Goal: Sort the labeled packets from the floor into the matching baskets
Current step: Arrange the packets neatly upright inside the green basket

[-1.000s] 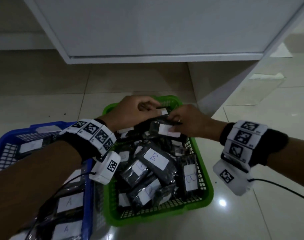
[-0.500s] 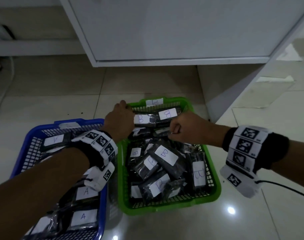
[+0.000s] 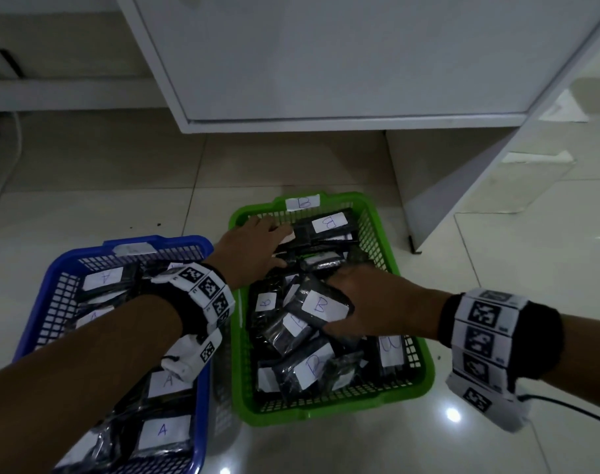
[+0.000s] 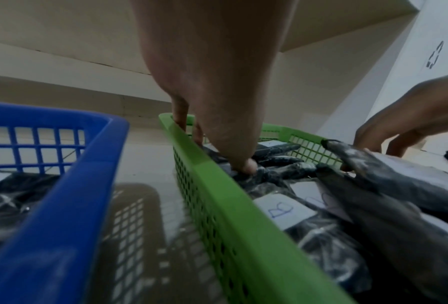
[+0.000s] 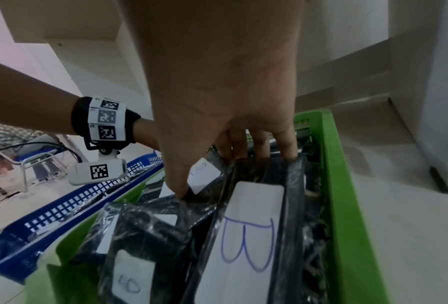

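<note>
A white cabinet [image 3: 343,56] is seen at the far side above the tiled floor [image 3: 531,302]. The blue basket [image 3: 69,268], left, is filled with A packets [image 3: 162,431]; the green basket [image 3: 418,381], right, is heaped with B packets [image 3: 310,367]. The left hand [image 3: 254,248] is laid flat, fingers spread, on far packets. The right hand [image 3: 370,306] is curled around a B-labelled packet [image 3: 321,306], pinched by thumb and fingers.
</note>
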